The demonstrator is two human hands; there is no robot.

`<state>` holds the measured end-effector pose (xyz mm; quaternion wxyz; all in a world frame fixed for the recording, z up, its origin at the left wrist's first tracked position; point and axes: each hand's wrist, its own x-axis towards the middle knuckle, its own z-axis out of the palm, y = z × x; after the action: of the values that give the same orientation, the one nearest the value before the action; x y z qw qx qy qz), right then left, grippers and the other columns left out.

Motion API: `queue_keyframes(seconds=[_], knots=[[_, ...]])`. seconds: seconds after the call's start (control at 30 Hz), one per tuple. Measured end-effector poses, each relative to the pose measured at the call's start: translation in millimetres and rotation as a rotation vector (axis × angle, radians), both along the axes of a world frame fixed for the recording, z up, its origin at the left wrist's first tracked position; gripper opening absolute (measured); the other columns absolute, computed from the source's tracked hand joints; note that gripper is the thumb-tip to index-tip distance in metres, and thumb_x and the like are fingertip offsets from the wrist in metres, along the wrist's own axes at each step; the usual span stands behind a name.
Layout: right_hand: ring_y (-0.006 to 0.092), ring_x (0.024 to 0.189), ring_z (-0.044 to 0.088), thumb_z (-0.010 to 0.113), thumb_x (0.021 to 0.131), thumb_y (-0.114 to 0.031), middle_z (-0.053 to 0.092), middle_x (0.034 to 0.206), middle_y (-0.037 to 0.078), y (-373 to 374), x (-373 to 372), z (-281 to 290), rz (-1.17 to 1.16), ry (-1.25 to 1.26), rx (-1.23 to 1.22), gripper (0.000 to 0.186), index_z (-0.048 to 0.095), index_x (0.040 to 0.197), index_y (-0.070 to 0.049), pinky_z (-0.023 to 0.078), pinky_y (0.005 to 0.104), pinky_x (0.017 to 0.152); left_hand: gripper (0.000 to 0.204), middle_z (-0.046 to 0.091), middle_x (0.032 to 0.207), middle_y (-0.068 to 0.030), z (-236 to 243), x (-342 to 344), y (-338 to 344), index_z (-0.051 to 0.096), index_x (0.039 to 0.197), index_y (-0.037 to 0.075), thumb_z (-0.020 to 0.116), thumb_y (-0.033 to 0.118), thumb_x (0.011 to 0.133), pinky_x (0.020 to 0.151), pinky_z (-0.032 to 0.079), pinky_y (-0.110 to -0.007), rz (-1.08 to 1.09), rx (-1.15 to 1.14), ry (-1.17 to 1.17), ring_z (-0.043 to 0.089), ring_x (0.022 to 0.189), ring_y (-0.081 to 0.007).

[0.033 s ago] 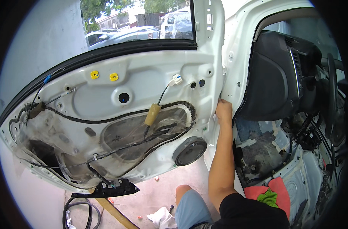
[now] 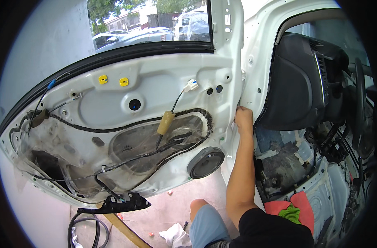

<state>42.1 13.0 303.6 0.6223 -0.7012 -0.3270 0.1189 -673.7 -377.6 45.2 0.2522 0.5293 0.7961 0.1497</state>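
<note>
My right hand (image 2: 243, 117) reaches up to the hinge-side gap between a white car door (image 2: 167, 68) and the door frame (image 2: 258, 78). Its fingers are curled closed toward the door's edge; what they hold, if anything, is hidden. My left hand is not in view. The door stands open with its inner panel off, baring a clear plastic sheet (image 2: 83, 159) edged with black sealant. A round black speaker (image 2: 205, 163) sits low on the door, left of my forearm. A white connector (image 2: 191, 85) on a dark wire with a yellowish foam wrap (image 2: 166, 122) sticks up.
The black dashboard (image 2: 289, 82) and steering wheel (image 2: 359, 103) are at the right, above a stripped floor. Red and green cloths (image 2: 306, 208) lie near my sleeve. A black switch panel (image 2: 114, 204) hangs under the door. A black hose (image 2: 72, 231) and white rag (image 2: 176, 236) lie below.
</note>
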Motion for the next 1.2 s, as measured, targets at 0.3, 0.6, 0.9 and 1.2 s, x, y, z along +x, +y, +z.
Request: queue_keyframes(seconds=[0.3,0.6,0.9,1.2], knots=[[0.0334,0.084,0.071,0.059,0.094,-0.023,0.073,0.091,0.026,-30,21,11,0.065,-0.408,-0.105,0.035,0.072,0.109,0.006,0.052,0.0387,0.079,0.029,0.073,0.085,-0.0218,2,26,17,0.075,0.113,0.006,0.057,0.011,0.091,0.077,0.056,-0.043,-0.088,-0.071,0.086,0.07,0.079,-0.0334],[0.0187,0.062,0.06,0.06,0.097,-0.023,0.07,0.079,0.013,-20,29,-3,0.149,-0.188,-0.048,0.035,0.071,0.117,0.004,0.048,0.0354,0.061,0.032,0.072,0.082,-0.0219,18,54,18,0.077,0.113,0.011,0.057,0.009,0.087,0.072,0.057,-0.043,-0.071,-0.124,0.105,0.071,0.075,-0.0315],[0.036,0.107,0.067,0.052,0.1,-0.024,0.071,0.115,0.025,-28,0,-4,0.146,-0.002,0.006,0.04,0.064,0.127,0.004,0.048,0.0386,0.093,0.03,0.075,0.092,-0.0188,-1,51,27,0.074,0.118,0.019,0.055,0.025,0.096,0.078,0.057,-0.044,-0.121,-0.204,0.212,0.073,0.086,-0.0316],[0.0413,0.098,0.065,0.049,0.1,-0.023,0.07,0.105,0.025,-14,-2,-27,0.124,-0.017,0.073,0.037,0.064,0.12,0.004,0.048,0.0449,0.087,0.021,0.076,0.089,-0.0166,28,189,81,0.076,0.106,0.005,0.064,0.012,0.092,0.073,0.057,-0.035,-0.222,0.134,-0.146,0.074,0.081,-0.0264]])
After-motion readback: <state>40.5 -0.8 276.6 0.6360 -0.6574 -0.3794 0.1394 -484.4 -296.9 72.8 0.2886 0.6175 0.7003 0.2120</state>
